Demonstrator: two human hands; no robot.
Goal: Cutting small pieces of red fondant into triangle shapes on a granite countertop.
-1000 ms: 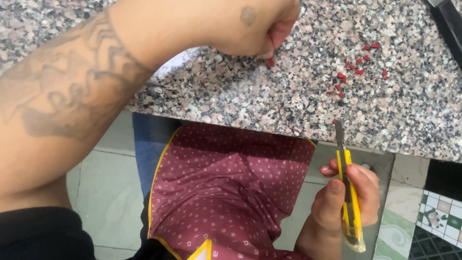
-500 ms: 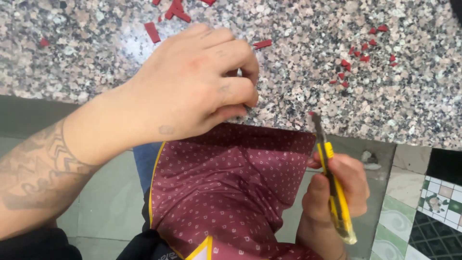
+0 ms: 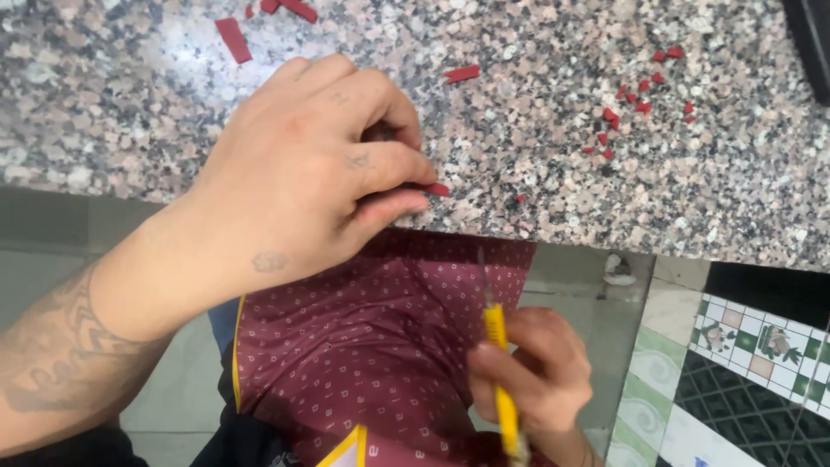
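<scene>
Since the earlier frame, the left hand (image 3: 320, 164) had slid lower and nearer the front edge of the bench (image 3: 553, 173), and the right hand (image 3: 536, 372) had dropped a little with its knife.

The bench was speckled stone, grey and pink with black dots. Below its edge lay a plain grey floor. On the right side of the floor were patterned tiles (image 3: 735, 346) in green, white and dark colours.

The left hand's grip was pressed together. Its fingertips pinched a small red piece (image 3: 437, 188) right at the bench's front edge. Most of that piece was hidden under the fingers, so only a tip showed. The right hand was closed around a yellow craft knife (image 3: 499, 363), held below the bench edge, with the thin blade pointing up toward the bench. The lower end of the knife was cut off by the picture's bottom.

More red bits lay on the bench. A longer strip (image 3: 233, 39) sat near the top left, another short one (image 3: 462, 73) sat past the fingers, and a bunch of tiny crumbs (image 3: 635, 104) lay to the right. A dark thing (image 3: 813, 43) at the top right corner was too cut off to make out. Dark red cloth with small dots (image 3: 372, 346) covered the person's lap between the two hands.
</scene>
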